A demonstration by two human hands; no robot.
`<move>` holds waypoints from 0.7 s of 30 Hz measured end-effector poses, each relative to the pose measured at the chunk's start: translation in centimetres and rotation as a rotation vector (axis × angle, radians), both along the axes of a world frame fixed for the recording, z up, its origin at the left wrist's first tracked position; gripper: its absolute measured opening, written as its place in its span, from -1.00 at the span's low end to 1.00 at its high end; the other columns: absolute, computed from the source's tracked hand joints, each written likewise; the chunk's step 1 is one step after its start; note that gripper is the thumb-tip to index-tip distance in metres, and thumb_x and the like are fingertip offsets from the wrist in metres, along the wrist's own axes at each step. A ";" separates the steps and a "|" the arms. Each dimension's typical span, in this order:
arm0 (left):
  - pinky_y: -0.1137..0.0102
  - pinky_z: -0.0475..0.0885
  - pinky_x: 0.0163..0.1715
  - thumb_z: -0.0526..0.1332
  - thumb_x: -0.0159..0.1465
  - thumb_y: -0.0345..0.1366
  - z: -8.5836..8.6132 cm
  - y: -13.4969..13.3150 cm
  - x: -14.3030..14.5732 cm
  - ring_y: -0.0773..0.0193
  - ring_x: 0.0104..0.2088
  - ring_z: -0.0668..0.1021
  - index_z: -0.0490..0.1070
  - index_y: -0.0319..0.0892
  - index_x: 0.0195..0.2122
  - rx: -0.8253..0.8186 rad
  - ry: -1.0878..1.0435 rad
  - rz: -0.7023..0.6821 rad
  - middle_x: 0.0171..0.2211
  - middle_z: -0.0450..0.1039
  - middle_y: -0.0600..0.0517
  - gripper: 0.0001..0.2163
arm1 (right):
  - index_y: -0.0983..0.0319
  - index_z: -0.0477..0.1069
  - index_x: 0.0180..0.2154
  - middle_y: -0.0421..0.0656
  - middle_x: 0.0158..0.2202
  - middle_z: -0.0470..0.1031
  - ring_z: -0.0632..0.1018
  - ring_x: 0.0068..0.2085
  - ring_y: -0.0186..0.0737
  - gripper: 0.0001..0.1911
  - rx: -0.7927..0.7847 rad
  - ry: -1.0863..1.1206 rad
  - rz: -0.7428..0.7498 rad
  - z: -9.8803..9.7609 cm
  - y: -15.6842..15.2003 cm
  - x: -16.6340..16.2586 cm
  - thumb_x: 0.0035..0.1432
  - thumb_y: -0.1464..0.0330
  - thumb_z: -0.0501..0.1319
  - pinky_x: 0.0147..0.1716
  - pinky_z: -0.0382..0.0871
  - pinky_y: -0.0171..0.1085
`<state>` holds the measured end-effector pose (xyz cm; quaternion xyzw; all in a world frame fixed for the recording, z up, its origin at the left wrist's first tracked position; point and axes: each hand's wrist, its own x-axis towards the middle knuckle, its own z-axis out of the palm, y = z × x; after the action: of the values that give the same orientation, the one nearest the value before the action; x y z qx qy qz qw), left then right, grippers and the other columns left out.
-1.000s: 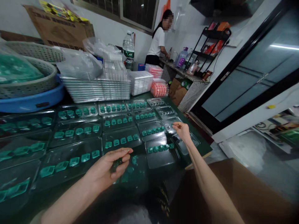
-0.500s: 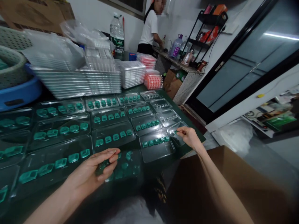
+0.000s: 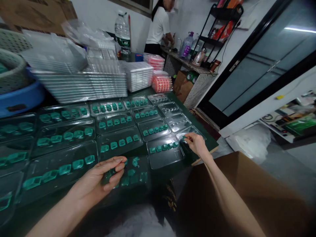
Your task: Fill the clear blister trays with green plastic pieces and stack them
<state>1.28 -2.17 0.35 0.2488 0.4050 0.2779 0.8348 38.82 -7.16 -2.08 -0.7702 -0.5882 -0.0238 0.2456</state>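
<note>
My left hand [image 3: 98, 176] is curled around several translucent green plastic pieces [image 3: 108, 174], partly hidden by the fingers. It hovers above a clear tray [image 3: 145, 164] where more green pieces [image 3: 135, 161] lie loose. At the table's right edge, my right hand [image 3: 198, 144] pinches a small green piece [image 3: 183, 138] over the left part of a clear plastic tray [image 3: 194, 130]. Whether that piece touches the tray, I cannot tell. Just left of it, another clear tray [image 3: 163, 162] carries a row of green pieces [image 3: 164, 146].
More trays with green rows [image 3: 64, 169] cover the dark green table [image 3: 160, 179]. Stacked clear trays [image 3: 91, 87] stand behind, near a blue basin [image 3: 22, 100]. An open cardboard box [image 3: 237, 174] is below right. A person [image 3: 158, 28] stands at the far counter [image 3: 190, 64].
My right hand has shifted slightly left with the green piece over the tray. My left hand stays nearly still. The view has turned a little.
</note>
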 end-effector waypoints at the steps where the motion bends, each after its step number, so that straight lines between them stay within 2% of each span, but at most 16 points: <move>1: 0.61 0.08 -0.82 0.20 0.10 -0.46 -0.1 0.0 0.1 0.53 -0.67 0.19 0.42 -0.32 -0.29 -0.001 -0.001 0.000 -0.54 0.17 0.09 -0.86 | 0.21 0.47 -0.39 -0.16 -0.49 0.47 0.44 -0.49 -0.26 -0.85 -0.008 -0.008 0.008 0.0 0.0 0.0 0.00 0.36 0.14 -0.48 0.22 -0.33; 5: 0.61 0.07 -0.82 0.20 0.11 -0.45 -0.2 0.0 0.3 0.53 -0.67 0.18 0.43 -0.33 -0.29 -0.010 -0.005 -0.012 -0.54 0.17 0.09 -0.87 | 0.21 0.46 -0.45 -0.16 -0.50 0.47 0.44 -0.49 -0.27 -0.86 -0.028 -0.025 0.040 0.0 0.1 0.1 0.01 0.37 0.13 -0.45 0.21 -0.33; 14: 0.62 0.06 -0.82 0.22 0.09 -0.44 0.4 -0.1 0.9 0.54 -0.68 0.18 0.44 -0.32 -0.32 0.030 0.018 -0.025 -0.56 0.17 0.09 -0.88 | 0.21 0.42 -0.54 -0.22 -0.61 0.39 0.35 -0.58 -0.33 -0.82 -0.019 0.071 0.060 -0.5 0.3 0.2 -0.01 0.27 0.16 -0.57 0.15 -0.37; 21: 0.60 0.02 -0.80 0.24 0.09 -0.39 1.0 -0.1 1.6 0.54 -0.69 0.19 0.43 -0.29 -0.31 0.058 0.016 -0.045 -0.55 0.20 0.10 -0.86 | 0.27 0.44 -0.42 -0.16 -0.54 0.45 0.42 -0.54 -0.31 -0.78 0.081 0.241 0.045 0.7 0.0 -0.4 -0.01 0.24 0.18 -0.54 0.26 -0.34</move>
<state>2.84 -2.31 1.40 0.2840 0.3976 0.2689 0.8300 38.41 -7.19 -1.43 -0.7436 -0.5700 0.0508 0.3458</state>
